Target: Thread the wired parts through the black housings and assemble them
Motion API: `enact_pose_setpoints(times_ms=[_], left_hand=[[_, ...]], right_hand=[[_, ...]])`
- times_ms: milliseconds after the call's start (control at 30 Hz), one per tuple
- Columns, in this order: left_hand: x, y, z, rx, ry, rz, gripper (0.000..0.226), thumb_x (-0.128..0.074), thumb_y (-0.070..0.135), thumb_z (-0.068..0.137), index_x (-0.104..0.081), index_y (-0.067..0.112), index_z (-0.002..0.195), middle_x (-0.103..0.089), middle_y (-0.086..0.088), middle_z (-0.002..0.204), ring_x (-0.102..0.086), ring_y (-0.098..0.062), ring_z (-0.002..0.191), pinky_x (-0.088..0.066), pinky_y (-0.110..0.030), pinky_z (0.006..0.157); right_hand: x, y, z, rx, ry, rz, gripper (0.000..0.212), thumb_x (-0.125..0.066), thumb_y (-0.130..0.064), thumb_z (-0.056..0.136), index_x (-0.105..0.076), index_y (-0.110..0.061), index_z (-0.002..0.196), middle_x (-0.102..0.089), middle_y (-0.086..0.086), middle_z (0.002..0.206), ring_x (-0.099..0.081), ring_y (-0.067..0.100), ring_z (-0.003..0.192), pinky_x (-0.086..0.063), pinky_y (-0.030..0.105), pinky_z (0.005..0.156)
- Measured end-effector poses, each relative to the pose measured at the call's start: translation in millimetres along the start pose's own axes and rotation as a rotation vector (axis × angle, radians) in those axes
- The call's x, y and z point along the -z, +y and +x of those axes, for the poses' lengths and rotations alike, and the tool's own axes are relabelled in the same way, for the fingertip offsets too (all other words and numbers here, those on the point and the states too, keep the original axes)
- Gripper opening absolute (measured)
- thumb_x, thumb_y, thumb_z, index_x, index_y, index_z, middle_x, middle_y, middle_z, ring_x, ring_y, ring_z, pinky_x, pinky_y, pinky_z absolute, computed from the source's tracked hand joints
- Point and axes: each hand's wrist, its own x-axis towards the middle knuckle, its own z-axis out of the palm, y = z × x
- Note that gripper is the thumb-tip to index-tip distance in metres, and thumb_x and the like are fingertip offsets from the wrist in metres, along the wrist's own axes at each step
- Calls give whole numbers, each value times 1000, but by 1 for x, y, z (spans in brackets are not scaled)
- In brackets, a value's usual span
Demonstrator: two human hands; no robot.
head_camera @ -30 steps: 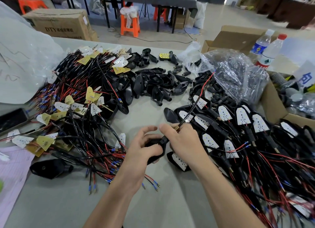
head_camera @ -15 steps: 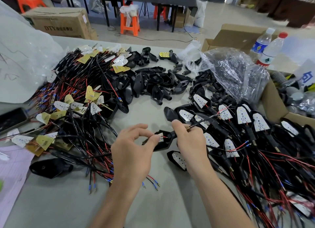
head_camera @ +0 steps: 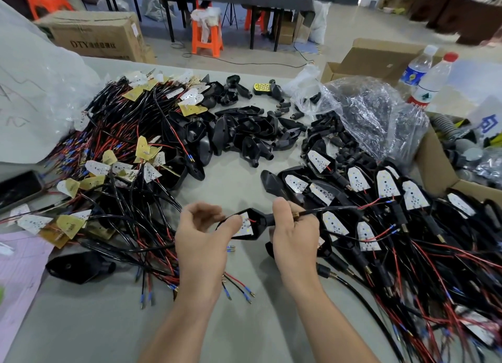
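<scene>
Holding black housing [head_camera: 260, 219], axis L–R, stem pointing R; R grip [head_camera: 294, 235] curled round stem, L grip [head_camera: 202, 237] pinches wide end.

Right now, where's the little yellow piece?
In the head view, the yellow piece lies beyond the loose black housings, just left of the clear plastic bag.

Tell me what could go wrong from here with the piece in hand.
1. The left hand pinches the black housing at its white board, where a thin red wire attaches. Pressing the board in could pinch or strain that wire.
2. The right hand grips the housing's stem, and the black cable runs off into the finished pile. Pulling it through might snag or drag neighbouring units.
</scene>
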Motion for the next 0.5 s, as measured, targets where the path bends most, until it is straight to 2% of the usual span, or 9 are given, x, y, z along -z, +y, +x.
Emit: enact_pose_setpoints(times_ms=[67,100,133,233,333,400,467,500], left_hand=[[0,0,0,132,-195,-15,15,-74,11,92,-76,23,102,-78,-2,95,-76,-18,77,-59,-30,62],[-1,2,-1,190,-295,7,12,-69,16,96,-80,19,98,-78,-8,93,-76,-23,71,-59,-30,58],[-2,2,-2,218,-355,25,17,-66,18,97,-82,14,92,-77,-13,89,-74,-25,66,-58,-29,56],[-8,2,-3,173,-426,13,23,-66,17,96,-81,9,80,-72,-14,76,-65,-23,57,-53,-27,52],[-21,3,-6,154,-532,-5,22,-74,28,89,-77,13,72,-64,-10,66,-57,-19,51,-46,-24,48],[-30,6,-9,219,-651,-114,24,-69,36,85,-80,15,80,-69,-9,73,-59,-17,54,-47,-23,49],[-40,7,-11,281,-751,-240,23,-68,28,88,-82,15,98,-76,-13,91,-70,-20,64,-56,-24,57],[-45,8,-12,288,-770,-246,20,-68,20,88,-82,14,100,-78,-15,96,-73,-21,69,-59,-25,61]], right_hand=[[2,-1,-2,-29,-42,47,48,-57,-42,87,-28,-22,56,-24,-6,54,-23,19,53,-24,31,52],[4,-3,-4,-33,-53,33,48,-58,-43,85,-28,-21,55,-24,-5,53,-23,18,53,-23,30,52],[7,-6,-6,-28,-50,-10,49,-59,-45,83,-28,-19,55,-25,-4,53,-24,18,52,-24,30,51],[19,-13,-13,55,6,-181,49,-59,-46,82,-32,-15,55,-28,-7,50,-27,13,51,-28,26,47],[36,-24,-17,136,77,-251,51,-62,-34,89,-32,-22,49,-28,-11,42,-27,8,42,-27,16,43],[49,-32,-17,227,177,-376,48,-58,-44,88,-35,-20,54,-32,-6,42,-31,12,45,-32,22,48],[63,-33,-12,242,317,-435,48,-54,-55,85,-38,-18,59,-36,-4,45,-34,16,49,-35,23,52],[70,-32,-8,207,362,-414,50,-54,-59,84,-40,-18,59,-36,-4,44,-34,16,48,-35,23,52]])
